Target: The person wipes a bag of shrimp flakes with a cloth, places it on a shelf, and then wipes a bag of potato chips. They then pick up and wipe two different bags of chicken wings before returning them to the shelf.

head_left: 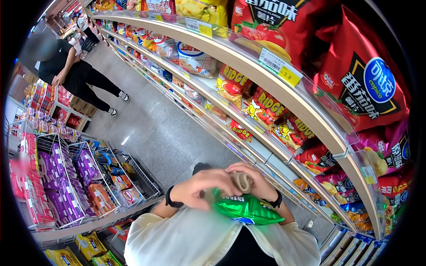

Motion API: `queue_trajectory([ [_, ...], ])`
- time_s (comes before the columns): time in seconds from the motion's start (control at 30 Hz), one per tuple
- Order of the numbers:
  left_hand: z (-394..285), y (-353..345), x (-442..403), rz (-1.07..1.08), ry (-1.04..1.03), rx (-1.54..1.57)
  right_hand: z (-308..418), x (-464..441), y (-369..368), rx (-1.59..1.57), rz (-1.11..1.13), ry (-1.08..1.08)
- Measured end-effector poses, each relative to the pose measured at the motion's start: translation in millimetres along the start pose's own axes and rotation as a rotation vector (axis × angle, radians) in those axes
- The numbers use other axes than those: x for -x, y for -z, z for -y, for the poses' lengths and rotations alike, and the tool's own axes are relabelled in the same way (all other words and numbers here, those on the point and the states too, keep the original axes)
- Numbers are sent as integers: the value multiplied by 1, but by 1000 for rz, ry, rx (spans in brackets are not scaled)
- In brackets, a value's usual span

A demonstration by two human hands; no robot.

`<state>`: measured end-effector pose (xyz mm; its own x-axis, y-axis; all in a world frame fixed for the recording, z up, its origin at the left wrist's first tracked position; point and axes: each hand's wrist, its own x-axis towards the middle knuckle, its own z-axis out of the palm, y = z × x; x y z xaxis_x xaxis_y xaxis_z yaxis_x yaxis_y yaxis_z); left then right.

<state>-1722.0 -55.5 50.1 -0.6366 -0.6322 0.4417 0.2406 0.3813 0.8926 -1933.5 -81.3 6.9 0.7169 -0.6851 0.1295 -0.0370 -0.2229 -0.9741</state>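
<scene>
Close to my torso, a shiny green snack bag (248, 210) lies nearly level beneath my hands. My right hand (254, 176) curls its fingers around a rolled, grey-brown cloth (242, 181), just above the bag's upper edge. From the other side, my left hand (199, 187) reaches over the bag's left end, its fingers bent toward the cloth. Motion smears its thumb and lower edge, so whether it grips anything is unclear. Both wrists wear dark bands.
A long shelf (306, 97) of crisp bags, with price tags (279, 66), curves along my right. Wire baskets (128, 177) of packaged snacks stand to my left. A person in black (71, 66) stands further up the grey aisle floor (146, 119).
</scene>
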Motion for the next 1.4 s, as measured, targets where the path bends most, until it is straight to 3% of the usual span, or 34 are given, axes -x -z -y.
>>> queue_trajectory([
  [0.13,0,8,-24,349,32,176,-13,-7,-14,-114,17,-70],
  [0.23,13,-3,-26,438,-71,322,-24,-10,-23,-173,59,-203],
  [0.37,22,7,-1,380,-39,384,-44,-17,-38,-278,158,-361],
  [0.4,22,8,10,361,75,410,-54,-21,-41,-553,151,-559],
  [0.43,21,11,20,339,188,437,-59,-25,-45,-549,164,-563],
  [0.5,19,19,35,304,230,450,-63,-34,-53,-357,204,-425],
  [0.57,22,27,52,261,265,409,-58,-57,-53,-402,269,-446],
  [0.63,18,37,66,214,279,363,-51,-77,-49,-75,21,-178],
  [0.67,16,41,74,180,297,323,-49,-85,-45,-3,-36,-160],
  [0.7,18,45,84,166,292,321,-37,-97,-46,0,-21,-160],
  [0.77,22,52,104,59,241,177,0,-125,-48,-504,29,158],
  [0.8,8,62,109,79,372,255,8,-141,-45,-587,265,310],
  [0.83,4,68,116,69,368,252,21,-156,-59,-732,419,438],
  [0.9,-5,77,129,40,452,315,44,-182,-66,-411,599,499],
  [0.93,-9,82,136,-76,297,194,45,-189,-72,-411,610,501],
  [1.03,-14,97,161,-58,246,28,42,-212,-86,-476,688,334],
  [1.17,-34,111,183,-134,408,7,31,-234,-101,-514,804,345],
  [1.3,-44,119,206,-272,378,21,16,-252,-108,-615,823,264],
  [1.37,-46,121,222,-310,341,-15,4,-261,-110,-502,891,99],
  [1.4,-48,121,229,-341,340,19,1,-267,-117,-624,883,55],
])
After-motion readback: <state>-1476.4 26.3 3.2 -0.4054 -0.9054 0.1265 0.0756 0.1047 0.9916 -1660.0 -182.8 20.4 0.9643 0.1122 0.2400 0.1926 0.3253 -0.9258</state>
